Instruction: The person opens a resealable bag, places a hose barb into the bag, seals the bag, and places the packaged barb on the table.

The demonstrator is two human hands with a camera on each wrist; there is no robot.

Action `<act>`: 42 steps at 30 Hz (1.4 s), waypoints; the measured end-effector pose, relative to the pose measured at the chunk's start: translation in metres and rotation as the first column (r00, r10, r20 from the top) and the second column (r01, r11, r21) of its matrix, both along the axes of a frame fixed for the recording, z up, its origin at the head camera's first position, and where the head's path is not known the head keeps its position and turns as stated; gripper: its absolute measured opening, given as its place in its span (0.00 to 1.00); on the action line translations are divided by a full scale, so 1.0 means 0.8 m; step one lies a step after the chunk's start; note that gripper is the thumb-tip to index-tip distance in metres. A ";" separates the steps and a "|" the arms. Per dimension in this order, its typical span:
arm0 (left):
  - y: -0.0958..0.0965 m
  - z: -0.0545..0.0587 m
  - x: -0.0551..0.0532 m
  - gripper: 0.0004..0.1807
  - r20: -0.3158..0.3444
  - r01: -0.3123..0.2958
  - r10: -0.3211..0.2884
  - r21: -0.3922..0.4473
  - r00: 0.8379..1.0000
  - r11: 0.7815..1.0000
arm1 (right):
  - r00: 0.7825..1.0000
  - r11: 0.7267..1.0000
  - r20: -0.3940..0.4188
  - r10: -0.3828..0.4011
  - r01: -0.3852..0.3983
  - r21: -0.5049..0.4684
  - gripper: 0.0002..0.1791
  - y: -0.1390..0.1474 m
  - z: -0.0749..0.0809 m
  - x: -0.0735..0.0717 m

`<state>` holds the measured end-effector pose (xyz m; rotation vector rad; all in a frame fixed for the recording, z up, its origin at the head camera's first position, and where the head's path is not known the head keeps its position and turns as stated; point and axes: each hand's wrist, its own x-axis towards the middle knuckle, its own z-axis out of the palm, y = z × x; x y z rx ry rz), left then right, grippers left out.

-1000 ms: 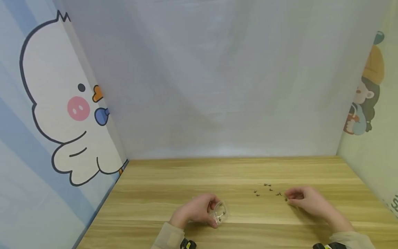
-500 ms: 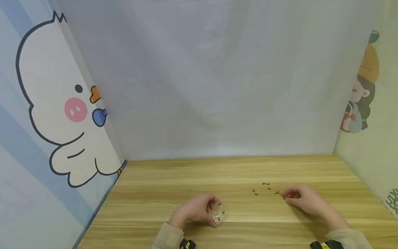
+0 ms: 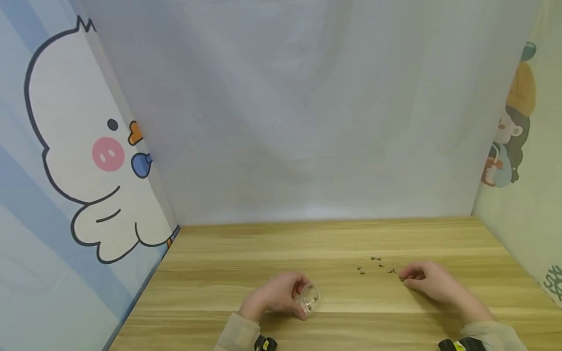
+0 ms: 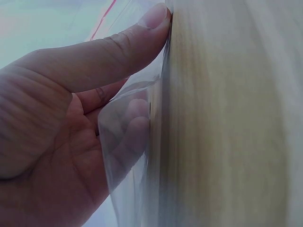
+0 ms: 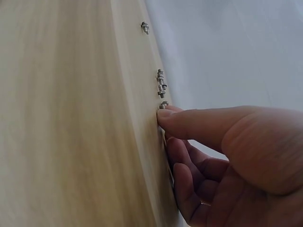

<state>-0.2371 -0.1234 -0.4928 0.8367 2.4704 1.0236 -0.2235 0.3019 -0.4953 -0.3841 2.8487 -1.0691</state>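
My left hand (image 3: 281,293) holds a clear plastic bag (image 4: 128,156) with its mouth standing open, thumb on one side and fingers on the other. A thin red line runs along the plastic in the left wrist view. Inside lie a few small metal screws (image 3: 310,307). On the right, my right hand (image 3: 432,282) is down at the tabletop, its thumb and forefinger pinching a small metal screw (image 5: 163,104) that shows just past the thumb tip. The other fingers curl in towards the palm.
Several more loose screws (image 3: 380,265) lie scattered on the wood-grain table (image 3: 246,248), just left of and beyond the right hand. A pale grey curtain (image 3: 325,146) rises behind the table's far edge, with cartoon-printed panels at both sides.
My right hand has moved slightly left and its fingertips have closed in on the nearest screw. The left hand and the bag have stayed in place.
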 end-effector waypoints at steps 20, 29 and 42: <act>0.000 -0.004 0.001 0.32 0.013 -0.009 0.009 0.011 1.000 1.000 | 0.998 0.998 0.015 0.053 -0.053 -0.024 0.06 0.000 0.000 0.003; 0.000 -0.002 -0.002 0.32 0.002 0.000 0.000 -0.002 1.000 1.000 | 0.997 0.997 0.003 0.074 -0.074 -0.018 0.04 0.000 0.001 0.001; 0.001 0.000 -0.001 0.33 0.004 -0.008 0.008 0.004 1.000 1.000 | 0.995 0.995 -0.009 0.095 -0.095 -0.004 0.03 0.002 -0.002 -0.001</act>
